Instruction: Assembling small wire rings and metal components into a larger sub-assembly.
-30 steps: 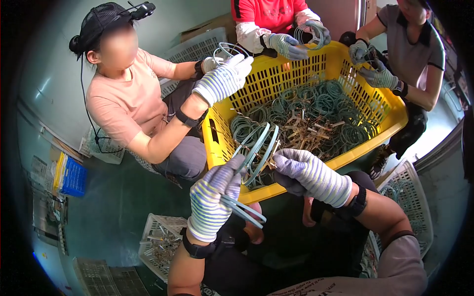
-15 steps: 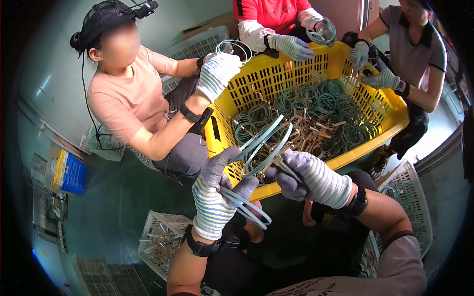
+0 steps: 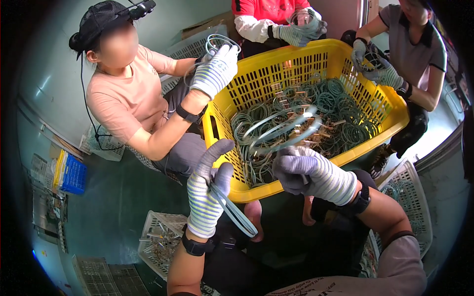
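My left hand [image 3: 203, 197], in a striped knit glove, is closed round a few thin grey-green rings [image 3: 236, 216], its forefinger raised. More rings [image 3: 284, 133], blurred by motion, hang in the air over the yellow basket [image 3: 256, 195], just above my right hand [image 3: 318, 173]. That hand is closed, its gloved fingers curled at the basket's near edge. Whether it still grips the blurred rings or some other small piece, I cannot make out. Inside the basket lie many tangled green rings [image 3: 328, 96] and brownish metal pieces [image 3: 326, 133].
Three people sit round the basket: one at left holding rings [image 3: 222, 42], one at the far side with a coil [image 3: 303, 19], one at right. White crates [image 3: 412, 197] stand at right and lower left [image 3: 153, 232]. A blue crate [image 3: 73, 173] is at far left.
The upper rings have left my left hand and moved right and up over the basket. My left hand has shifted slightly left. The far person's hands have come together round the coil.
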`<state>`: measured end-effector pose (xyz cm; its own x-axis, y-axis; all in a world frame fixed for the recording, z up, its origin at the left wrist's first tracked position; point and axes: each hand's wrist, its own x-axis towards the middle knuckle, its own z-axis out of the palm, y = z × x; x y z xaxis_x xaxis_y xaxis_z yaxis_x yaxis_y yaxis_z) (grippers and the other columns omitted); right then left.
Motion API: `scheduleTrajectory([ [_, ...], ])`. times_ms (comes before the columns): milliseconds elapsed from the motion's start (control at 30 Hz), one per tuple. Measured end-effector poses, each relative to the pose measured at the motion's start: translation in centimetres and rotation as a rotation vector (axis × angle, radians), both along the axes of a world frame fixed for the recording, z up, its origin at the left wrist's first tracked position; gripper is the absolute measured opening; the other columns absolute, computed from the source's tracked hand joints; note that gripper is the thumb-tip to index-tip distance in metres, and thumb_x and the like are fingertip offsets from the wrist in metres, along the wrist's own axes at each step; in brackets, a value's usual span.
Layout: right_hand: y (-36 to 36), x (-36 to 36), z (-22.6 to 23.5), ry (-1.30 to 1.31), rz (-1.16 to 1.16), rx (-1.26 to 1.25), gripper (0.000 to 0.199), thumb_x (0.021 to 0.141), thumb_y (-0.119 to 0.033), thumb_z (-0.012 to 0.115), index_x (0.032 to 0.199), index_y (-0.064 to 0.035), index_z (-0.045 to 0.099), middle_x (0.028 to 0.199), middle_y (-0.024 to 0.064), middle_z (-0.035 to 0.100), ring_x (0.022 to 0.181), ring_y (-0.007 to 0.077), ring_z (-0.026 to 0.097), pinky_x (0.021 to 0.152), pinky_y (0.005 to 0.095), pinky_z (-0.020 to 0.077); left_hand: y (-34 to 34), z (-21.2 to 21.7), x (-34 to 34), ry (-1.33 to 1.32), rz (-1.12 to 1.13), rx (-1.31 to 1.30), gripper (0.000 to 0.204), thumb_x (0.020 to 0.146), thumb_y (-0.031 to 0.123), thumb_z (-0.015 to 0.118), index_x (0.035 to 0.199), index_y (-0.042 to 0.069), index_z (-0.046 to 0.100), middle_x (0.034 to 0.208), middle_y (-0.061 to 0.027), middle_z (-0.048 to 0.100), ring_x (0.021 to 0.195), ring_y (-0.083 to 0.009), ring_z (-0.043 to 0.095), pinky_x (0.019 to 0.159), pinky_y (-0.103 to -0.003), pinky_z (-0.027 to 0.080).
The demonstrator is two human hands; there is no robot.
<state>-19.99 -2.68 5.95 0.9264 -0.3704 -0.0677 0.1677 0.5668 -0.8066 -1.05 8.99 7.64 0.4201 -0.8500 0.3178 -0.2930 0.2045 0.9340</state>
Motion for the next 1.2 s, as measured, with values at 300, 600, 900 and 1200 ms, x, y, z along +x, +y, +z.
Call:
scheduleTrajectory([
  [300, 1.9, -0.7, 1.8, 0.320, 0.174, -0.446, 0.034, 0.095, -0.028, 0.052, 0.123, -0.0084, 0.056, 0.100, 0.0036, 0.063, 0.090, 0.0112, 0.059, 0.075, 0.0247, 0.0485, -1.2, -0.5, 0.1, -0.668, -0.091, 0.191, 0.038, 0.082, 0.002, 0.055, 0.120, -0.002, 0.054, 0.111, -0.0219, 0.061, 0.103, -0.0352, 0.059, 0.090, -0.038, 0.047],
  [600, 1.4, 0.1, 1.5, 0.224, -0.076, -0.228, 0.028, 0.092, -0.032, 0.054, 0.092, -0.0055, 0.063, 0.070, 0.0002, 0.060, 0.051, 0.0062, 0.052, 0.047, 0.0185, 0.0381, 0.6, 1.1, 1.8, -0.523, -0.113, 0.274, 0.032, 0.090, 0.015, 0.055, 0.120, 0.006, 0.059, 0.108, -0.0152, 0.064, 0.099, -0.0244, 0.063, 0.087, -0.031, 0.048],
  [900, -1.2, -0.1, -0.8, -0.189, -0.118, 0.314, 0.027, 0.094, -0.030, 0.052, 0.097, -0.0042, 0.058, 0.071, -0.0018, 0.057, 0.050, 0.0068, 0.048, 0.048, 0.0190, 0.0394, 0.4, 1.5, 1.2, -0.814, -0.306, -0.045, 0.028, 0.077, 0.014, 0.070, 0.104, 0.015, 0.068, 0.098, -0.0064, 0.067, 0.082, -0.0231, 0.067, 0.071, -0.031, 0.055],
  [1200, -0.2, -1.1, 2.0, 0.284, -0.263, -0.592, 0.018, 0.092, -0.019, 0.055, 0.100, -0.0040, 0.059, 0.085, 0.0031, 0.062, 0.062, 0.0072, 0.056, 0.057, 0.0196, 0.0435, 2.1, 1.4, 3.9, 0.442, -0.037, -0.060, 0.012, 0.088, 0.016, 0.063, 0.094, 0.007, 0.064, 0.073, -0.0002, 0.062, 0.044, -0.0007, 0.038, 0.043, -0.015, 0.031],
])
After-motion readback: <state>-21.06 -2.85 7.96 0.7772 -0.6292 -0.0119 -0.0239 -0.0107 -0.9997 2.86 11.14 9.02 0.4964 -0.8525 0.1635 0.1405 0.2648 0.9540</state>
